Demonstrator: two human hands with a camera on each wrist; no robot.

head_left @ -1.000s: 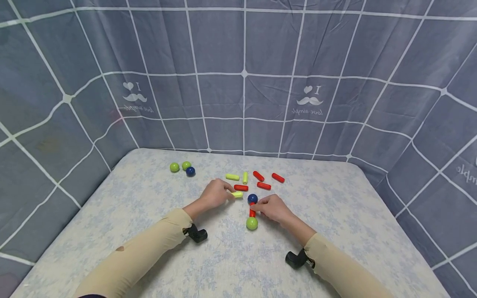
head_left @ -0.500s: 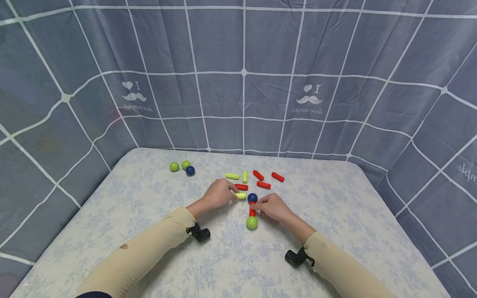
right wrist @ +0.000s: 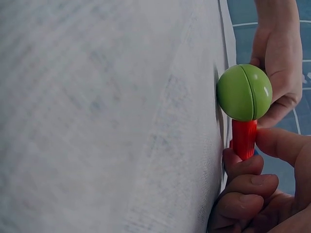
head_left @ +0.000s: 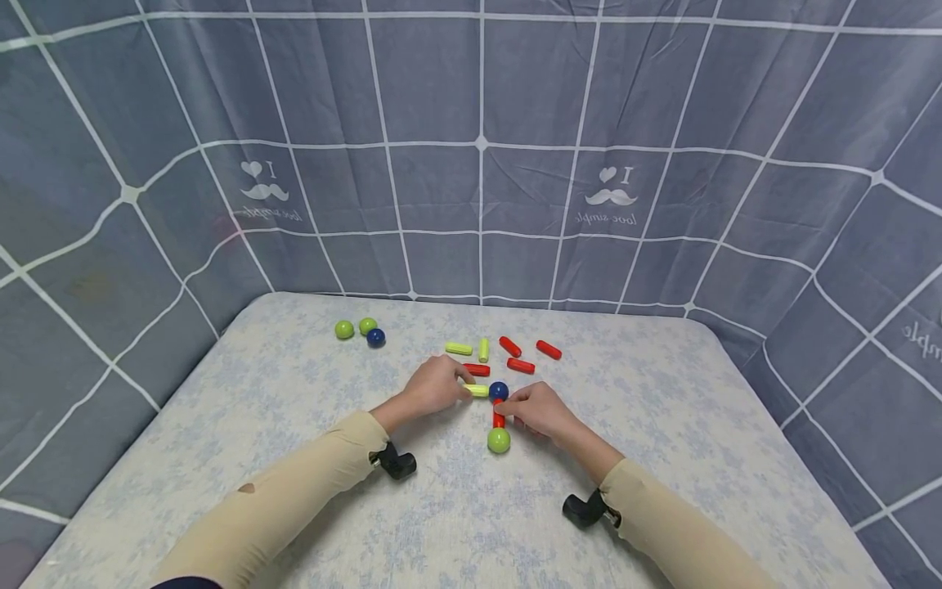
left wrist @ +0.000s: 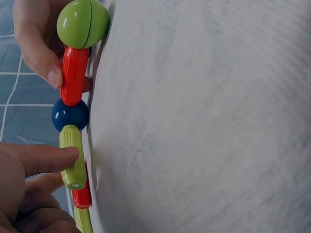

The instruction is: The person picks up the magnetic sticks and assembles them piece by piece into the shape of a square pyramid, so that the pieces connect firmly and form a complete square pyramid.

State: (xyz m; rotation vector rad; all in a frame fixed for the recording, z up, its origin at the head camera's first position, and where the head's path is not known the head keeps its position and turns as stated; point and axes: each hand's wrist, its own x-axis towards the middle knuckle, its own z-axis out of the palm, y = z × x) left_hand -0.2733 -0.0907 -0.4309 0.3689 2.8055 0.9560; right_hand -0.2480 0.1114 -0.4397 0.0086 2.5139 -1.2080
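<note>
Near the middle of the floral tabletop, the left hand lies low with its forearm stretched toward 1 o'clock, its grip pinched on a yellow-green rod whose tip touches the blue ball at its 9 o'clock. The right hand reaches in toward 11 o'clock, fingers curled and clamped on the red rod, which runs from the blue ball toward 6 o'clock to a green ball. Loose red and yellow rods lie just beyond at 12 o'clock.

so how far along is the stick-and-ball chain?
Done: green ball, red stick and blue ball joined in a line. In hand: left hand presses a yellow stick against the blue ball; right hand pinches the red stick. Left: loose sticks and balls behind.
</note>
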